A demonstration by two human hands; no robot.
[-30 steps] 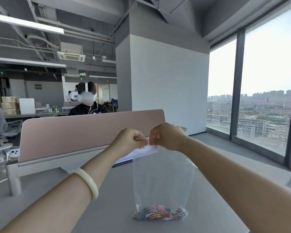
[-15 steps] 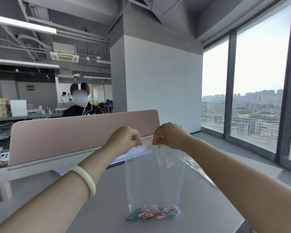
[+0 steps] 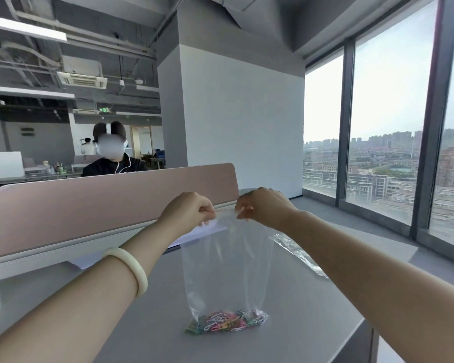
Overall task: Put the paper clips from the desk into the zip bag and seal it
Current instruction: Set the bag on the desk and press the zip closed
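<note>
Two hands up at the top edge of the zip bag, head view only. Left hand grip pressed together, pinching the top strip at its left end. Right hand grip likewise pinched on the same strip, just right of the left one; short stretch of strip visible between the two grips, taut and roughly level. Bag hangs straight down from both grips, upright, clear, its bottom resting on the grey tabletop. Cannot tell whether the zip is fully closed along the stretch under the fingers.

Paper clips: multicoloured heap, all inside the bag at its bottom, well below both grips and roughly under the gap between them, near side of the tabletop.

White bangle on the left wrist. Sheet of white paper lies flat on the tabletop behind the bag, partly seen through the plastic. Second piece of clear plastic lies flat to the right, partly hidden behind the right forearm, apart from the held bag. Pink divider panel stands along the far edge of the tabletop; another person sits beyond it at far left. Windows on the right.
</note>
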